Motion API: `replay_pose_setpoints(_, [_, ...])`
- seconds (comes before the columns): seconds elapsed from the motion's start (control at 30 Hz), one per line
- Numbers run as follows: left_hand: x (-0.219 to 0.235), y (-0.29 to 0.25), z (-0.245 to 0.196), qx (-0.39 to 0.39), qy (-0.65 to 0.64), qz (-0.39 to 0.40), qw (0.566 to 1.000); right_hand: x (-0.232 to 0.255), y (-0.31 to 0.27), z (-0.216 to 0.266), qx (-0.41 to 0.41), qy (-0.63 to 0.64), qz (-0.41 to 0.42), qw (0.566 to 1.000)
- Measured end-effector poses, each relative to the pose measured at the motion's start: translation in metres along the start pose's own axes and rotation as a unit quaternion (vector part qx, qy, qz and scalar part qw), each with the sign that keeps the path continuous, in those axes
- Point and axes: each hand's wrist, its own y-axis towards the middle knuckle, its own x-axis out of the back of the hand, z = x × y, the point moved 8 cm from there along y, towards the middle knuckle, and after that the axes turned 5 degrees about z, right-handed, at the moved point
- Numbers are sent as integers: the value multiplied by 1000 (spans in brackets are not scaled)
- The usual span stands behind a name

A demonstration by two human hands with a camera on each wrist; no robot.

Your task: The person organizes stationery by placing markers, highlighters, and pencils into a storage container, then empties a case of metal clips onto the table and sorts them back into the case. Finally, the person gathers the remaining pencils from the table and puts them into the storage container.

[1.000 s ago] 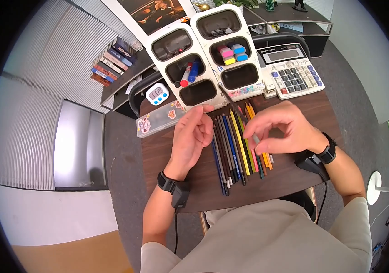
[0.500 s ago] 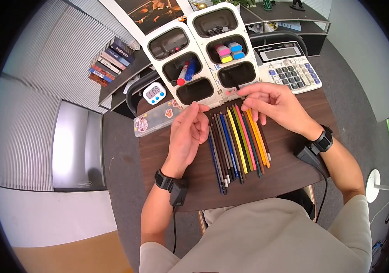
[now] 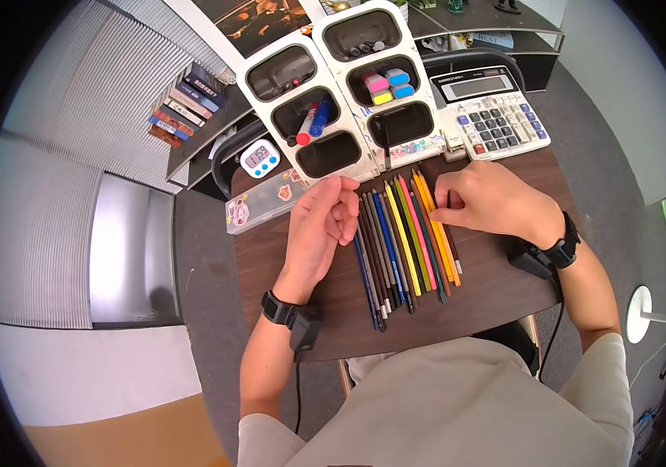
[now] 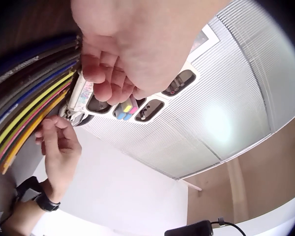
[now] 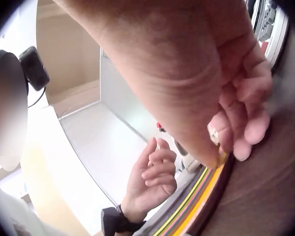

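Observation:
My right hand [image 3: 496, 198] is at the right end of a row of colored pencils [image 3: 401, 249], thumb and forefinger pinching the upper part of a dark brown pencil [image 3: 455, 255]. Beside those fingers lie orange pencils [image 5: 202, 196], seen in the right wrist view. A slim dark pencil [image 3: 386, 138] leans in the lower right compartment of the white organizer [image 3: 340, 92]. Over the upper left of the row hovers my left hand [image 3: 319, 229], palm turned inward, fingers loosely curled and nothing in them.
Markers [image 3: 313, 123] and highlighters [image 3: 387, 84] fill other organizer compartments. Left of the organizer are a white timer [image 3: 260, 159] and a clear stickered case [image 3: 263, 204]. A calculator [image 3: 496, 117] sits at the right rear of the brown table [image 3: 496, 272].
My right hand has let go of the slim dark pencil at the lower right compartment, then come back down to the row's right end. The left hand has stayed nearly still.

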Motion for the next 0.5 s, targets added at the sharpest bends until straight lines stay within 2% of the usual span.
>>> replay_pose_setpoints(0.13, [1,2,4,-3,5,12,1000,2,-6,2,-23,-7,1,1000])
replay_pose_setpoints(0.23, [1,2,4,-9,1,23,1000,4,-12,0,-49,-77,-10,996])
replay_pose_setpoints(0.37, [0,1,3,-3,7,30,1000,9,-18,3,-97,-92,9,991])
replay_pose_setpoints(0.43, [0,1,5,0,11,32,999,4,-19,2,-126,-85,64,986])
replay_pose_setpoints(0.5, [-1,1,4,-1,15,35,999,1,-20,0,-120,-80,56,988])
